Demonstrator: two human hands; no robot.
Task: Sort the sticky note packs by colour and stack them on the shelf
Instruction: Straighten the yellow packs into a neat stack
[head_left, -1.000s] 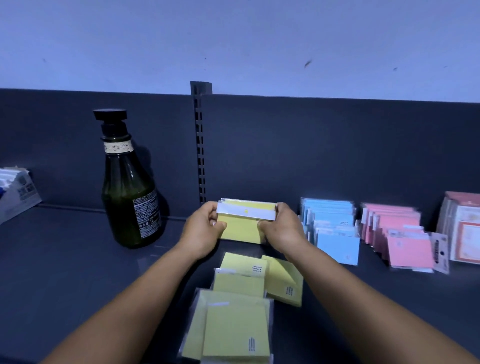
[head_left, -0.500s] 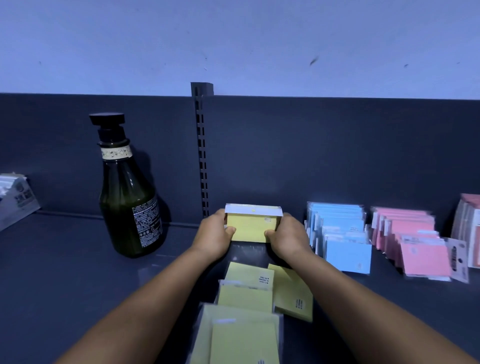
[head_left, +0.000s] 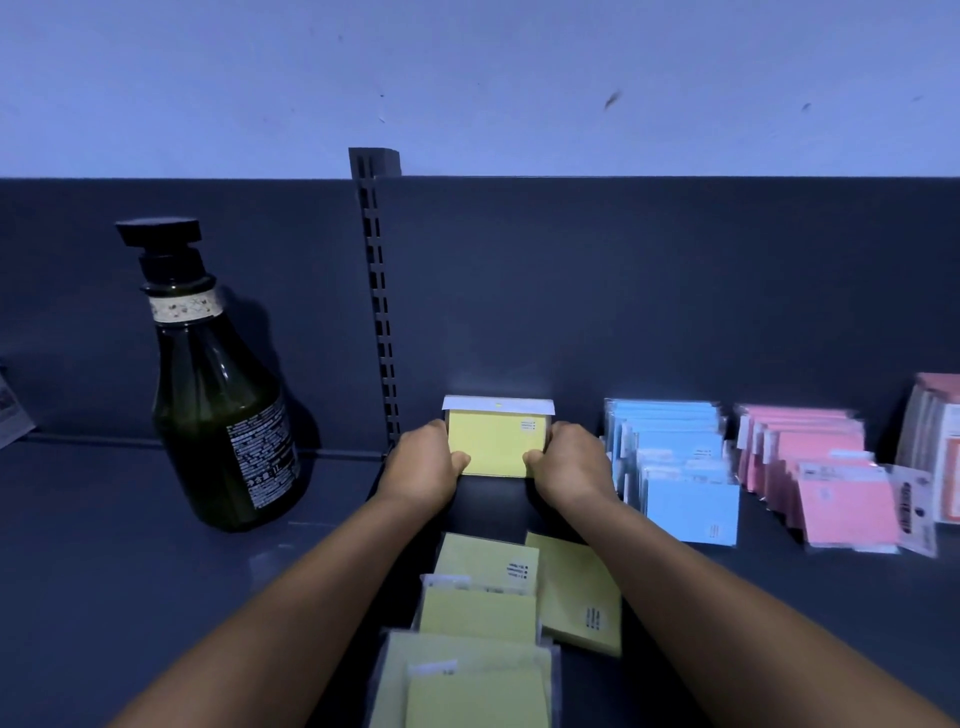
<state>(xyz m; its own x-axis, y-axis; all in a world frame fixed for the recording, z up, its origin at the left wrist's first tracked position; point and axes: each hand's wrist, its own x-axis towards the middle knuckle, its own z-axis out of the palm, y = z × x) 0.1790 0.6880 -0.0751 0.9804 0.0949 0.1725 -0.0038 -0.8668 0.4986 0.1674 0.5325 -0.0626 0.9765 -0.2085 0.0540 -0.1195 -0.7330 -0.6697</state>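
Yellow packs (head_left: 496, 449) stand upright, gripped by left hand (head_left: 423, 467) and right hand (head_left: 569, 465).

Shelf (head_left: 130, 597): dark grey metal, matt, smooth, faint sheen near bottle. Slotted upright (head_left: 378, 291): same painted metal. Wall (head_left: 467, 78) above: pale, matt, few scuff marks. Pump bottle (head_left: 218, 415), far left: dark green glossy plastic, black matt cap, printed label. Yellow sticky note packs (head_left: 496, 447): matt paper under clear glossy film, white paper header. Blue packs (head_left: 675, 467), pink packs (head_left: 826, 483), right: same paper, shiny clear wrap.
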